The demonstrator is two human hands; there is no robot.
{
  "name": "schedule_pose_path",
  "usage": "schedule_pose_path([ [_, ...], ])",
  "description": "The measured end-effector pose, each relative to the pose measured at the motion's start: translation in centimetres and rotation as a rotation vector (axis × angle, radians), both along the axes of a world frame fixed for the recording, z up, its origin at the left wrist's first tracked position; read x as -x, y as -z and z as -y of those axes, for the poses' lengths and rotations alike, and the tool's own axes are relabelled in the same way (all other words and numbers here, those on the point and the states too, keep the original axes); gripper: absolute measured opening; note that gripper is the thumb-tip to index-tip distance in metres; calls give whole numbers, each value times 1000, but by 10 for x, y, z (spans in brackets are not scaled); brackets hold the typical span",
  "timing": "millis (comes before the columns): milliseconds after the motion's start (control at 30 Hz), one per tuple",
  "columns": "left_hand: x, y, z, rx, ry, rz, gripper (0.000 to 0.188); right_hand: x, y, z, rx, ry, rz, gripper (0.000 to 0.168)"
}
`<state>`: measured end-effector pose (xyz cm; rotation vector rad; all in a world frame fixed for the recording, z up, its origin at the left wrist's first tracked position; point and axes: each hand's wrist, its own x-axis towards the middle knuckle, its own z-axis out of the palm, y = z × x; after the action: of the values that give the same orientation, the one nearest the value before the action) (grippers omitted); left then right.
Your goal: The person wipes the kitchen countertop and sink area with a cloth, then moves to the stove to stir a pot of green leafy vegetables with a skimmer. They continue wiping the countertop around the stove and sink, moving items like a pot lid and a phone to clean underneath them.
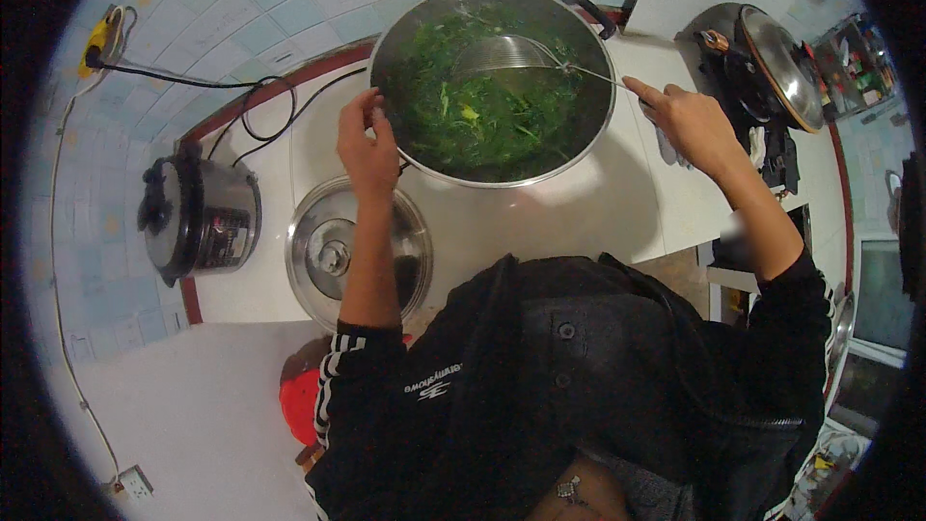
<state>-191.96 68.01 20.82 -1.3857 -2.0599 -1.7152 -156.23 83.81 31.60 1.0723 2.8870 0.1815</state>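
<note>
A large round metal pot (506, 179) stands on the white tiled counter, filled with leafy greens (499, 116) in liquid. My right hand (684, 119) grips the handle of a wire skimmer (503, 56), its forefinger stretched along the handle. The skimmer's round head lies over the greens in the upper middle of the pot. My left hand (367, 137) is at the pot's left rim, fingers apart and curved; whether it touches the rim is unclear. A glass lid with a metal rim (322, 231) lies on the counter, partly hidden under my left forearm.
An electric pressure cooker (224, 217) stands at the left, with a black cable (268, 134) looping behind the pot. A glass-lidded pan (781, 69) and dark items are at the right. A yellow plug adapter (101, 40) hangs on the tiled wall. Something red (298, 398) is below the counter.
</note>
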Motion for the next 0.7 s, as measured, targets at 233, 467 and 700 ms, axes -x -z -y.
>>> schedule_pose_path([
  [233, -1, -1, 2, 27, 5, 11, 23, -22, -45, 10, -42, -49, -41, 55],
  [467, 0, -1, 0, -7, 12, -16, 22, -19, -53, 14, -89, -143, -11, 58],
  [700, -2, -4, 1, 3, 20, 10, 23, -35, -47, -3, -100, -132, 54, 55],
])
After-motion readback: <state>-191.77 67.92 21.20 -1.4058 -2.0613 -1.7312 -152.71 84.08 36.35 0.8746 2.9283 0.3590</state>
